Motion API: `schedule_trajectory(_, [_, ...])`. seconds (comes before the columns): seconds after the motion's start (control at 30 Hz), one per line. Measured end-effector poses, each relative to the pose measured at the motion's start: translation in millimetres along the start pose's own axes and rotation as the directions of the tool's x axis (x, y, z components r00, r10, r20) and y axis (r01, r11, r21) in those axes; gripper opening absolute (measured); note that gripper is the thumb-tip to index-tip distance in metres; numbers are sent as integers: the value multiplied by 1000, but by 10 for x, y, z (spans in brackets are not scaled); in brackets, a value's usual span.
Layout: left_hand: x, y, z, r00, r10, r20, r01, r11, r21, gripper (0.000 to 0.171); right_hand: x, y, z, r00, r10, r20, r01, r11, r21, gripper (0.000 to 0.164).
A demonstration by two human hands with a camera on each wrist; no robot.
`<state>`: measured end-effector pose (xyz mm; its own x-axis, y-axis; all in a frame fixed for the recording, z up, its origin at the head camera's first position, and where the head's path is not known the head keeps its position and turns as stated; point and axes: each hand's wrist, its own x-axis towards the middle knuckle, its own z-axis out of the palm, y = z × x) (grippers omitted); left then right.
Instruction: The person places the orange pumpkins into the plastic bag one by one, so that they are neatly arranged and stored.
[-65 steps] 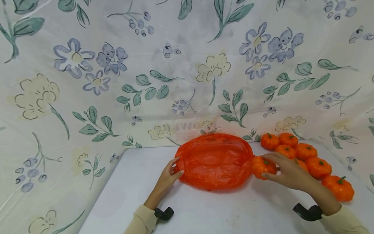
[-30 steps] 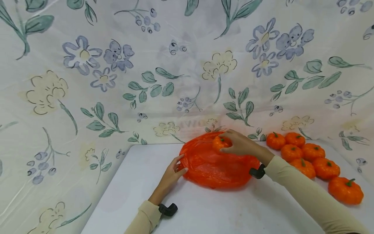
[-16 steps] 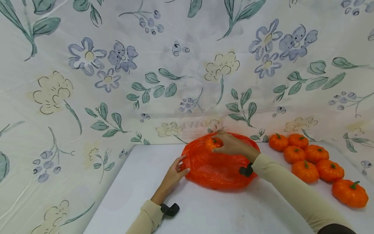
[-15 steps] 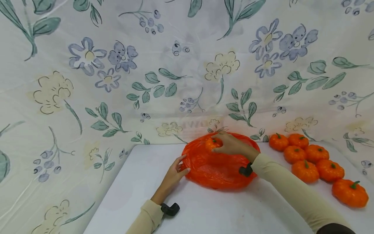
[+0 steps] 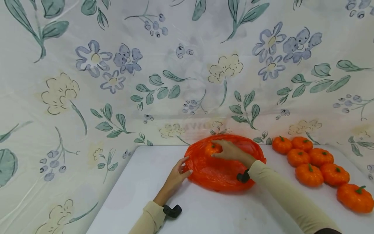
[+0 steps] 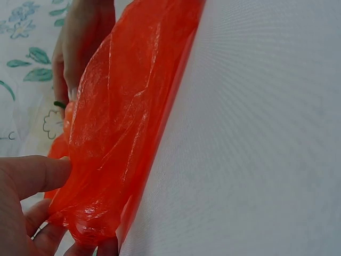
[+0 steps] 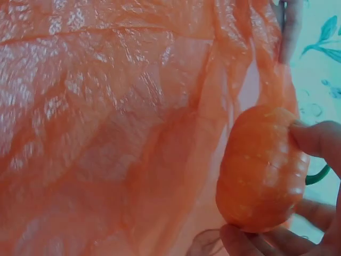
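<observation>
A thin red plastic bag (image 5: 225, 175) is spread on the white table, its rim forming a wide oval. At its left edge my left hand (image 5: 176, 175) holds the plastic, the thumb on top and the fingers curled beneath, as the left wrist view shows. My right hand (image 5: 229, 150) grips a small orange pumpkin (image 5: 211, 149) with a green stem over the back left part of the bag. Seen from the right wrist, this pumpkin (image 7: 261, 170) sits between thumb and fingers, close to the crinkled plastic.
Several more orange pumpkins (image 5: 309, 175) with green stems stand grouped at the right of the table (image 5: 204, 214). Behind the table hangs a flower-printed sheet (image 5: 187, 97). Each wrist wears a black camera mount (image 5: 173, 211).
My right hand has carried the pumpkin from the bag's right side leftward over it, then slightly lower. My left hand stays at the bag's left edge. The head view has shifted slightly.
</observation>
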<state>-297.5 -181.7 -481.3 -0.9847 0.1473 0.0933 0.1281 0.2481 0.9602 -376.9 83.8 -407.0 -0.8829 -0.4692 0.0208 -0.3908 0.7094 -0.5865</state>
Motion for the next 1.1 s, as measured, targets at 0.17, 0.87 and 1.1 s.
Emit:
schedule_trajectory(0.17, [-6, -2, 3, 1000, 0, 9, 0, 1000, 0, 62, 28, 27, 82, 998, 61, -23, -60, 997, 45, 77])
schedule_trajectory(0.87, [-22, 43, 14, 1000, -5, 9, 5, 1000, 5, 61, 188, 129, 204, 978, 197, -67, -178, 958, 226, 77])
schedule_trajectory(1.1, [-23, 30, 4, 1000, -9, 7, 8, 1000, 16, 62, 209, 124, 269, 976, 205, -77, -177, 944, 280, 78])
